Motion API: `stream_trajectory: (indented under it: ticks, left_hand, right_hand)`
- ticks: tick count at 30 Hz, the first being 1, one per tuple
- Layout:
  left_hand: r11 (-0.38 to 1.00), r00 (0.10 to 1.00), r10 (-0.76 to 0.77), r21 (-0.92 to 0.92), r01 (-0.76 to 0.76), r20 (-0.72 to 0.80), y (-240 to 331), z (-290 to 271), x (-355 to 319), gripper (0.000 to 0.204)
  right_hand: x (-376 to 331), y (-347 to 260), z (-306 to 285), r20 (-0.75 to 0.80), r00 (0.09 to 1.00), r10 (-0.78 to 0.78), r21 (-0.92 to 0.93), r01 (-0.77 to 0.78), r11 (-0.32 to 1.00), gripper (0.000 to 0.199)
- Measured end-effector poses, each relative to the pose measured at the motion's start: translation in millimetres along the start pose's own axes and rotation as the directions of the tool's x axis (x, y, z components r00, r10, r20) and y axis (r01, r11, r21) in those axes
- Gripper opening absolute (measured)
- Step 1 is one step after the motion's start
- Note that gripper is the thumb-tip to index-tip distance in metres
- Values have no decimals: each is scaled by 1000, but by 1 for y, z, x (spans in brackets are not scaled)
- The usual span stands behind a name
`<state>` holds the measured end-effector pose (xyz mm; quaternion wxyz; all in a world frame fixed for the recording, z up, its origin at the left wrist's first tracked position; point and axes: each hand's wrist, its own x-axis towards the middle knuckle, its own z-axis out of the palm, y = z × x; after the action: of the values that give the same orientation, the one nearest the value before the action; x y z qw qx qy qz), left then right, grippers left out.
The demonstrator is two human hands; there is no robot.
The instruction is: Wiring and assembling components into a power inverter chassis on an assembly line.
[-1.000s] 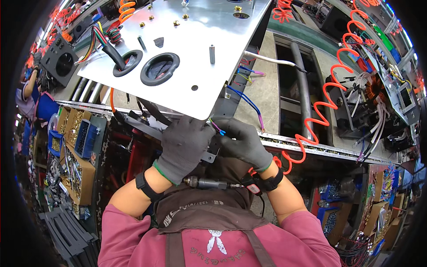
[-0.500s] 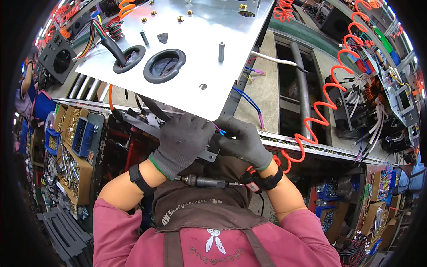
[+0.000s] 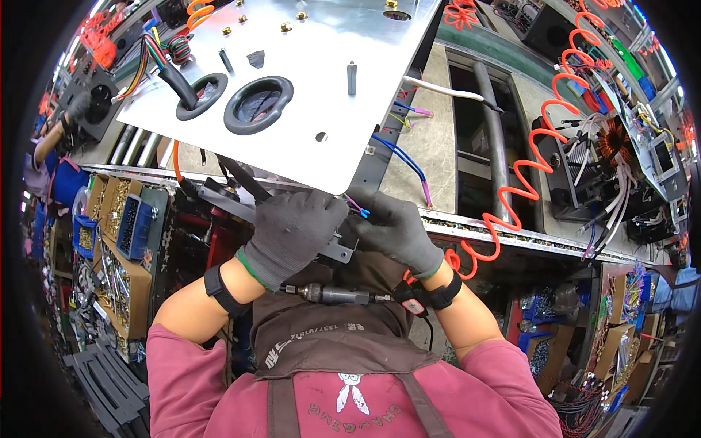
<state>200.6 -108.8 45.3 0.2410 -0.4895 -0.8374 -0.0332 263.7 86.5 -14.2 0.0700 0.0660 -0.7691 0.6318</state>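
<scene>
A bright metal panel (image 3: 292,153) with two black rubber grommets (image 3: 259,106) lies in front of me, its near corner above my hands. My left hand (image 3: 299,230), in a grey glove, is closed under the near edge, on something I cannot make out. My right hand (image 3: 394,228), gloved alike, curls its fingers just beside it. Between the hands show thin wires with blue ends (image 3: 363,212) and a dark metal bracket (image 3: 336,252). The fingertips are partly hidden. A bundle of coloured wires (image 3: 171,73) comes out through the smaller grommet.
An inline air tool (image 3: 336,296) lies across my apron. Red coiled hoses (image 3: 522,175) hang at the right, near an open unit with a copper coil (image 3: 613,142). Boxes of screws (image 3: 131,226) stand at the left, where a co-worker's arm (image 3: 51,139) reaches toward a black housing.
The panel and both hands sit slightly farther left in view; the hands keep nearly the same pose. At far left the co-worker's hand has come up to the black housing.
</scene>
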Motion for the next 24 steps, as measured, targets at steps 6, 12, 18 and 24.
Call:
stream_trajectory:
  ticks: [6,12,18,24]
  left_hand:
    - [999,999,28,-35,-29,-19,-3,-1,0,13]
    - [999,999,35,-26,-34,27,-4,1,0,14]
    - [998,999,38,-48,-37,21,-4,-1,1,16]
    - [999,1000,15,-30,-14,19,-1,-1,2,16]
  right_hand:
    - [3,10,5,-35,997,-69,34,71,997,45]
    - [1,3,0,0,998,-69,-55,69,996,42]
    - [4,-3,0,10,996,-89,-70,89,994,38]
    - [2,-7,-1,85,995,56,275,-77,958,39]
